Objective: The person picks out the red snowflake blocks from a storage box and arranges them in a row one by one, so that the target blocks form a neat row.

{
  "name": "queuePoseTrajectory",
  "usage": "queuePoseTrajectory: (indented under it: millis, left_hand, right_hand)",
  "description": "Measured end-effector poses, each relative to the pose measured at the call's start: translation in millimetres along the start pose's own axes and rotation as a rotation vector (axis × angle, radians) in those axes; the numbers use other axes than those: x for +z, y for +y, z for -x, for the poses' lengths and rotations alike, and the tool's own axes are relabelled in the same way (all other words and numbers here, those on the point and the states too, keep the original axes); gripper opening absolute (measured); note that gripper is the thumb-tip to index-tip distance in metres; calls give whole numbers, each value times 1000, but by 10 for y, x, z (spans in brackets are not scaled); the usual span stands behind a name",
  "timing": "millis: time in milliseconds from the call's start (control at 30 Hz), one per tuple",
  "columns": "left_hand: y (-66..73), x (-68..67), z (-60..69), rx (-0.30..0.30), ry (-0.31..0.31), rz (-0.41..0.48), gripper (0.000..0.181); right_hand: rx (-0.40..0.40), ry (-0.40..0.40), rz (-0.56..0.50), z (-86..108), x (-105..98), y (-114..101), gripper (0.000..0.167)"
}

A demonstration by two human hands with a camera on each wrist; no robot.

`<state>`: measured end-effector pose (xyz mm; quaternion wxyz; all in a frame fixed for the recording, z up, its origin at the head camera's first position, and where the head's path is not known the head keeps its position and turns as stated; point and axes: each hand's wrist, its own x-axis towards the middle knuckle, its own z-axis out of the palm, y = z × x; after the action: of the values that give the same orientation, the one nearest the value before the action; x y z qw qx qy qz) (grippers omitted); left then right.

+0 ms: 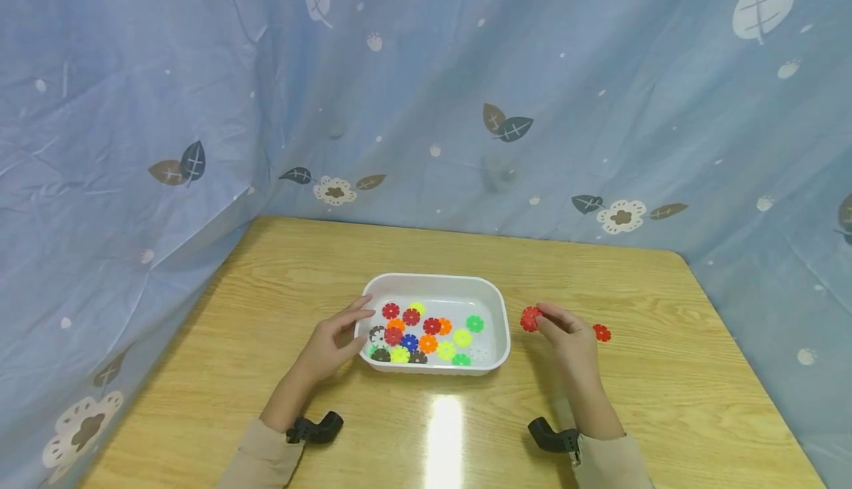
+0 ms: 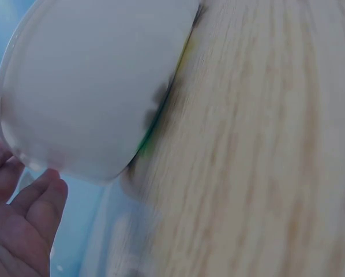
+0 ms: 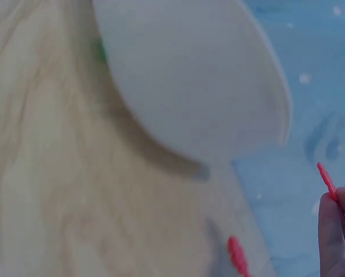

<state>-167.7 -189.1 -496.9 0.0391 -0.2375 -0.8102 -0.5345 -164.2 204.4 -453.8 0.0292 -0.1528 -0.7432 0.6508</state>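
Observation:
A white plastic tray (image 1: pixel 495 359) holds several notched plastic discs in red, orange, yellow, green, blue, white and dark brown. At its left end, my left hand (image 1: pixel 329 341) holds the rim, fingertips over the edge; the left wrist view shows some of its fingers (image 2: pixel 48 205) against the outer wall. Just off the tray's right side, my right hand (image 1: pixel 569 337) pinches a red notched disc (image 1: pixel 529 319) between thumb and fingers, seen edge-on in the right wrist view. Another red disc (image 1: pixel 601 332) lies on the table to the right of that hand, partly hidden by it.
The wood-grain table (image 1: pixel 319 252) runs back to a pale blue curtain (image 1: pixel 426 89) printed with leaves and flowers, which also hangs along both sides. Black mounts sit at the left wrist (image 1: pixel 316 428) and the right wrist (image 1: pixel 552 436). Light glares off the table before the tray.

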Motion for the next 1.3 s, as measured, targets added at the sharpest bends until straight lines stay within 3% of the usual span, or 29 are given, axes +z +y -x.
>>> queuePoseTrajectory:
  millis: [333,433,567,667,833,1167,1300]
  left_hand:
    - [18,-1,8,-17,1,-17,38]
    - [167,-11,-2,-23,0,-23,37]
    - [178,-11,-2,-30,-1,-33,37]
    - [26,0,7,-19,5,-37,38]
    - [11,-3,3,-20,6,-25,38]
    - [45,-9,2,-17,-7,-23,38]
    - [162,-13,-4,-26,-8,-37,37]
  right_hand:
    - [68,31,-35,-49,-70,292,38]
    - [61,50,26,-53,-73,367,37]
    - [33,72,134,-64,-61,452,34]
    - [-1,79,198,-68,-52,486,31]
    - [-50,79,289,-50,-45,519,26]
    - [-188,110,438,-13,-19,523,20]
    - [-230,134,500,-6,-15,541,20]
